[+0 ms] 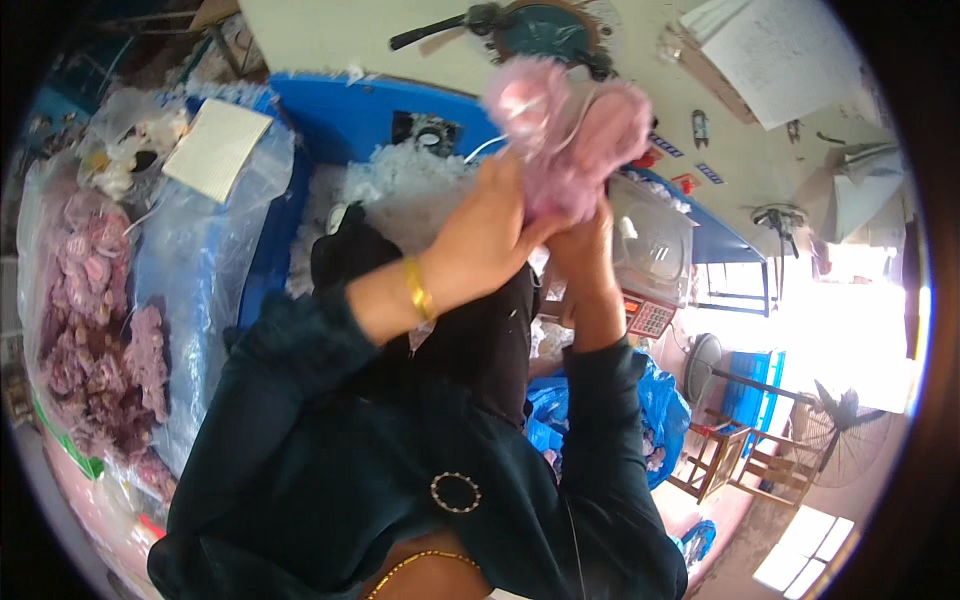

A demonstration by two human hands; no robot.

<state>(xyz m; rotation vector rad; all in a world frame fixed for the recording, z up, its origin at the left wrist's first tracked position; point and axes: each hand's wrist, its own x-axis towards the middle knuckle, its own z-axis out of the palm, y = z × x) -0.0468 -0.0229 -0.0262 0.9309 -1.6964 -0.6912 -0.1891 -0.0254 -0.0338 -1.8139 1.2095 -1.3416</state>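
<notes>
Dark green sleeves (330, 440) fill the near view, rising to two hands raised together. Her left hand (485, 245), a gold bangle (418, 288) at the wrist, is closed around the base of a fluffy pink plush piece (570, 135); her right hand (585, 250) pinches it from below, fingers curled tight. Behind the plush sits a blue bin of white stuffing (400, 185), a white weighing scale (650, 250) beside it. Left of the plush, clear bags of pink pieces (100, 320). Held that high, a slackened pinch could drop it into the stuffing.
</notes>
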